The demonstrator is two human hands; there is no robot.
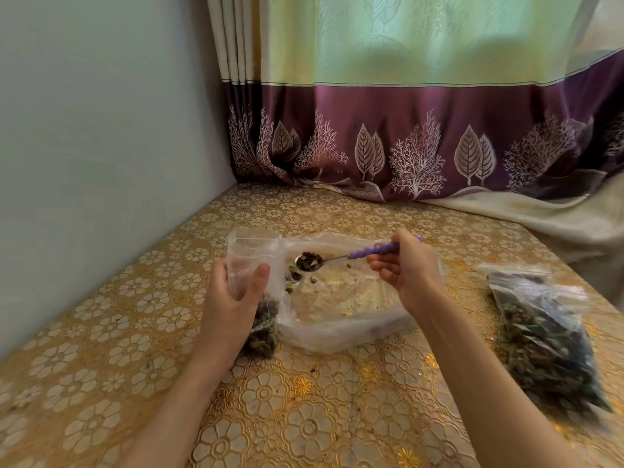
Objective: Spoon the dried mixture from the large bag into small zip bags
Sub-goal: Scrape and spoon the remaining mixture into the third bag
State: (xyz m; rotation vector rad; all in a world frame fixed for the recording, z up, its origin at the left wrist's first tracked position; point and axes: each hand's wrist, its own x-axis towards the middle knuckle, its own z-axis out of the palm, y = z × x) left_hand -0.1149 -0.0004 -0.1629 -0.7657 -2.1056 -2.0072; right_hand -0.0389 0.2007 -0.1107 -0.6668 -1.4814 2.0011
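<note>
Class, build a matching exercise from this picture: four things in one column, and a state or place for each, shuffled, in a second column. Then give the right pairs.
Things
1. spoon
2. small zip bag
3. large bag
4. filled bag

States or places
A. nearly empty, lying open on the table
B. held upright by the left hand
C. loaded with mixture, gripped by the right hand
D. lying apart at the right

Pairs: 1-C, 2-B, 3-A, 4-D
</note>
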